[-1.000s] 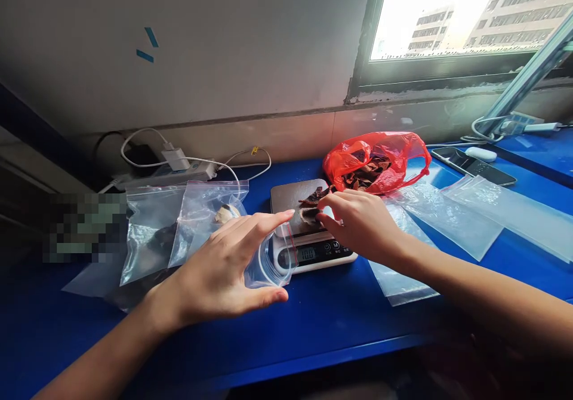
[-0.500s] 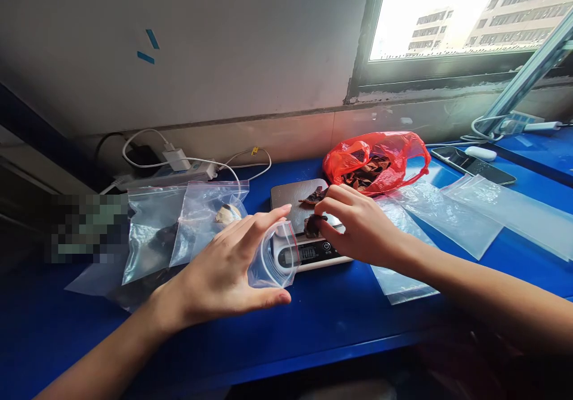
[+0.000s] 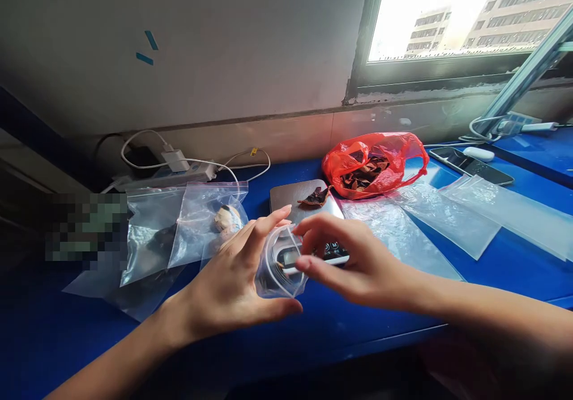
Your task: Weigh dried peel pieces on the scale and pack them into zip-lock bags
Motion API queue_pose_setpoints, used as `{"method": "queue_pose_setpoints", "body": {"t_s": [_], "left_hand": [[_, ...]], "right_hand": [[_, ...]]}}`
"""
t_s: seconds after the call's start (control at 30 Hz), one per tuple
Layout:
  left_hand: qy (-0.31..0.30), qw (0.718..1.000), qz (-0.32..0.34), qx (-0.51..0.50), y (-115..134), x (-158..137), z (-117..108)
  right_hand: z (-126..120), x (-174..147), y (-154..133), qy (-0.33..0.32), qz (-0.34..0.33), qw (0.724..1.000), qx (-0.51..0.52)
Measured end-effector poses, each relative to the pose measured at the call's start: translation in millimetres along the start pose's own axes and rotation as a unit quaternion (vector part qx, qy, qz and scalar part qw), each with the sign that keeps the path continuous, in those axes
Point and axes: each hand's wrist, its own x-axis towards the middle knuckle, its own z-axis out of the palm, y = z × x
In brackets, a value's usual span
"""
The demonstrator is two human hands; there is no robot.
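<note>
My left hand [image 3: 224, 268] holds a small clear zip-lock bag [image 3: 286, 289], its thumb and fingers spread wide around the bag's round open mouth. Right at that mouth is my right hand [image 3: 344, 257], thumb and fingers apart, with nothing visible between them. Something dark shows low inside the bag, but its shape is unclear. Behind the hands sits a kitchen scale [image 3: 286, 194], its display partly covered by the bag and my right hand. One dark, curled piece of dried peel [image 3: 316, 197] lies on the metal plate.
A red plastic bag [image 3: 403, 179] of dried peel pieces stands behind the scale. Clear bags [image 3: 470, 227] lie to the right, near a phone [image 3: 474, 164]. Filled zip-lock bags [image 3: 152, 239] rest at the left, before a power strip [image 3: 192, 173] with white cables.
My right hand has moved from over the scale toward me to the bag's mouth. The peel piece it pinched no longer shows in its fingers. The bag has shifted slightly right.
</note>
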Motion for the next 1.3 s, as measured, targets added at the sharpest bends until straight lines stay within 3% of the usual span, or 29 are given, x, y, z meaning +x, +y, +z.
{"method": "queue_pose_setpoints", "body": {"t_s": [0.1, 0.17, 0.3, 0.43, 0.57, 0.7, 0.87, 1.0, 1.17, 1.3], "left_hand": [[0.004, 1.0, -0.007, -0.013, -1, 0, 0], [0.004, 1.0, -0.009, -0.015, -1, 0, 0], [0.005, 1.0, -0.006, -0.004, 2, 1, -1], [0.002, 1.0, -0.006, 0.014, 3, 1, -3], [0.02, 1.0, -0.019, 0.002, 1, 1, -2], [0.059, 0.997, -0.047, -0.017, -3, 1, 1], [0.082, 0.994, -0.067, -0.008, -6, 0, 4], [0.091, 0.994, -0.061, -0.01, -9, 1, 5], [0.127, 0.99, -0.059, -0.003, -11, 2, 1], [0.118, 0.991, -0.064, 0.005, -6, 2, 3]], "right_hand": [[-19, 11, 20, 0.097, -0.107, 0.976, -0.165], [-34, 20, 45, 0.117, -0.111, 0.951, -0.263], [-56, 31, 90, 0.06, -0.054, 0.945, -0.318], [-60, 35, 104, -0.007, -0.054, 0.939, -0.341], [-58, 35, 98, 0.012, -0.106, 0.932, -0.345], [-54, 31, 75, 0.056, -0.198, 0.923, -0.325], [-40, 17, 30, 0.021, -0.288, 0.914, -0.286], [-38, 9, 12, 0.007, -0.293, 0.913, -0.284], [-42, 10, 15, 0.071, -0.266, 0.907, -0.319], [-20, 8, 17, 0.062, -0.196, 0.951, -0.23]]}}
